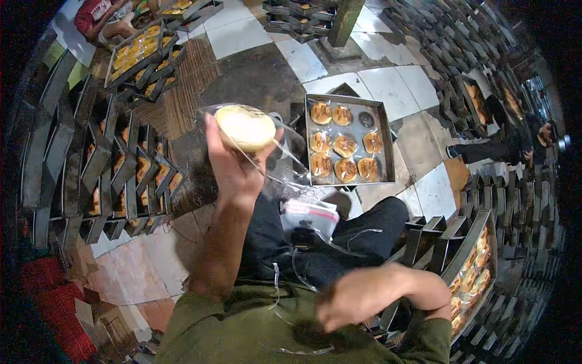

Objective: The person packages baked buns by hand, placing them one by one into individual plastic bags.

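Bun in clear bag, held up in left hand (233, 164).

No readable writing/brand anywhere; the stack of clear bags (310, 216) on the lap showed a red strip, text too small to tell. Left hand was raised, fingers wrapped round a pale round bun (245, 127) w/ a clear plastic bag (285, 151) draped over it & trailing to the right. Right hand (357, 297) was low, near the chest, blurred, fingers curled; couldn't tell if it pinched anything. Metal tray (383, 142) w/ browned buns sat on the floor just beyond the knees, well apart from the right hand. Stacked trays (115, 176) stood at left.
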Demonstrator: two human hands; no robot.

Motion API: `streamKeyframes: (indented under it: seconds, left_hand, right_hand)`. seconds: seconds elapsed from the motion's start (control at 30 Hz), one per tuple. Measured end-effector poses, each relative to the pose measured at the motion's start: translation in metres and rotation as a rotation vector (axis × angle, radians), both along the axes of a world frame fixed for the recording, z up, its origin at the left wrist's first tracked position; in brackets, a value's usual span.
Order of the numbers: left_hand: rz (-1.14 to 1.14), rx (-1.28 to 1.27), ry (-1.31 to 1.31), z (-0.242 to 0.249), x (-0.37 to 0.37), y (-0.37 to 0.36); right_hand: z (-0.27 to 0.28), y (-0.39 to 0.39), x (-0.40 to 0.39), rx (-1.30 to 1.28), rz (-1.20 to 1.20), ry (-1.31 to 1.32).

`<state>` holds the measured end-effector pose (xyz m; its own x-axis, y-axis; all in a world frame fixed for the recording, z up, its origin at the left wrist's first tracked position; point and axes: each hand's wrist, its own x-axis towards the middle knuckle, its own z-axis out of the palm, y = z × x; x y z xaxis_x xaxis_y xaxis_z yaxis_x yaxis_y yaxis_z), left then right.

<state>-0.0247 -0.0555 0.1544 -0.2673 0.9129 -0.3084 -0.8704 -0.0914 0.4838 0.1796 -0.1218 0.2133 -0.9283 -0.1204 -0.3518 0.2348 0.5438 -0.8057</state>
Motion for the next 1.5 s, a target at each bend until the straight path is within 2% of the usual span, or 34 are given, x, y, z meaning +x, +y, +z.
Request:
streamKeyframes:
  seconds: [0.03, 0.1, 0.17, 0.23, 0.27, 0.3, 0.33, 0.37, 0.43, 0.5, 0.53, 0.57, 0.6, 0.63, 0.7, 0.8, 0.87, 0.9, 0.97, 1.0, 1.07, 1.1, 1.13, 1.17, 1.23, 1.27, 1.3, 1.33, 1.37, 1.4, 1.43, 1.47, 1.5]
  left_hand:
    - [-0.001, -0.058, -0.121, -0.001, -0.001, -0.004]
    - [-0.556, 0.439, -0.385, -0.011, 0.012, -0.030]
    - [-0.593, 0.263, -0.454, -0.006, 0.038, -0.073]
    - [-1.160, -0.203, -0.278, 0.023, 0.036, -0.118]
    - [-1.312, 0.132, -0.083, 0.023, 0.023, -0.118]
    - [-1.432, 0.472, 0.128, 0.022, 0.002, -0.118]
    - [-1.191, 0.363, 0.048, 0.012, -0.019, -0.130]
    - [-0.942, 0.258, -0.022, -0.004, -0.034, -0.142]
    - [-0.195, -0.274, 0.731, -0.034, -0.039, -0.130]
    - [-0.021, -0.568, 1.113, -0.074, -0.048, -0.118]
    - [-0.075, -0.471, 1.218, -0.095, -0.051, -0.111]
    - [-0.130, -0.370, 1.315, -0.107, -0.052, -0.105]
    - [-0.303, -0.447, 1.292, -0.102, -0.057, -0.097]
    - [-0.302, -0.438, 1.289, -0.103, -0.057, -0.089]
    - [-0.358, -0.489, 1.117, -0.104, -0.053, -0.080]
    - [-0.289, -0.347, 1.170, -0.093, -0.044, -0.081]
    - [-0.210, -0.216, 1.243, -0.094, -0.037, -0.084]
    - [-0.217, -0.199, 1.247, -0.098, -0.036, -0.083]
    - [-0.281, -0.269, 1.250, -0.097, -0.032, -0.078]
    - [-0.286, -0.253, 1.258, -0.093, -0.031, -0.073]
    - [-0.231, -0.209, 1.315, -0.077, -0.031, -0.062]
    - [-0.204, -0.190, 1.342, -0.073, -0.032, -0.056]
    - [-0.067, -0.166, 1.308, -0.078, -0.033, -0.045]
    - [-0.072, -0.390, 1.016, -0.055, -0.038, -0.036]
    - [0.131, -0.361, 1.327, -0.070, -0.055, -0.049]
    - [0.165, -0.329, 1.420, -0.071, -0.045, -0.062]
    - [0.137, -0.374, 1.299, -0.091, -0.043, -0.077]
    - [0.119, -0.417, 1.201, -0.111, -0.037, -0.095]
    - [0.094, -0.394, 1.428, -0.125, -0.036, -0.112]
    - [0.048, -0.477, 1.198, -0.121, -0.030, -0.118]
    - [0.108, -0.538, 0.981, -0.112, -0.021, -0.125]
    - [0.086, -0.592, 0.861, -0.102, -0.022, -0.127]
    - [0.062, -0.636, 0.742, -0.093, -0.024, -0.126]
  right_hand:
    - [-0.001, 0.000, 0.008, 0.277, -0.154, 0.045]
    - [-0.019, 0.030, 0.007, 0.840, -1.028, 0.378]
    - [-0.061, 0.053, -0.007, -0.127, -1.342, 0.859]
    - [-0.079, 0.053, -0.023, -0.517, -1.352, 0.747]
    - [-0.104, 0.048, -0.032, -0.799, -1.369, 0.571]
    - [-0.107, 0.039, -0.048, -0.893, -1.370, 0.431]
    - [-0.144, 0.024, -0.061, -0.722, -1.369, 0.417]
    - [-0.166, 0.006, -0.076, -0.775, -1.449, 0.374]
    - [-0.186, -0.017, -0.088, -0.217, -1.519, 0.453]
    - [-0.178, -0.013, -0.090, -0.133, -1.513, 0.445]
    - [-0.180, -0.008, -0.087, -0.400, -1.561, 0.414]
    - [-0.182, -0.001, -0.090, -0.564, -1.688, 0.288]
    - [-0.180, 0.008, -0.091, -0.430, -1.612, 0.245]
    - [-0.176, 0.020, -0.092, -0.293, -1.533, 0.212]
    - [-0.165, 0.032, -0.097, -0.320, -1.510, 0.253]
    - [-0.136, 0.029, -0.093, -0.201, -1.498, 0.320]
    - [-0.124, 0.020, -0.090, 0.046, -1.469, 0.427]
    - [-0.123, 0.018, -0.091, 0.041, -1.476, 0.485]
    - [-0.119, 0.019, -0.092, -0.029, -1.501, 0.316]
    - [-0.120, 0.025, -0.093, -0.023, -1.513, 0.328]
    - [-0.124, 0.041, -0.097, 0.257, -1.485, 0.582]
    - [-0.123, 0.052, -0.099, 0.306, -1.472, 0.595]
    - [-0.126, 0.068, -0.099, 0.107, -1.586, 0.575]
    - [-0.130, 0.074, -0.096, -0.100, -1.692, 0.545]
    - [-0.122, 0.068, -0.080, -0.263, -1.760, 0.433]
    - [-0.130, 0.051, -0.079, -0.242, -1.789, 0.367]
    - [-0.161, 0.033, -0.071, -0.404, -1.805, 0.283]
    - [-0.170, 0.017, -0.070, -0.573, -1.866, 0.151]
    - [-0.185, 0.002, -0.066, -0.503, -1.842, 0.075]
    - [-0.184, -0.009, -0.067, -0.191, -1.818, 0.182]
    - [-0.179, -0.020, -0.066, 0.175, -1.807, 0.304]
    - [-0.148, -0.020, -0.070, 0.468, -1.755, 0.485]
    - [-0.116, -0.020, -0.071, 0.587, -1.470, 0.528]
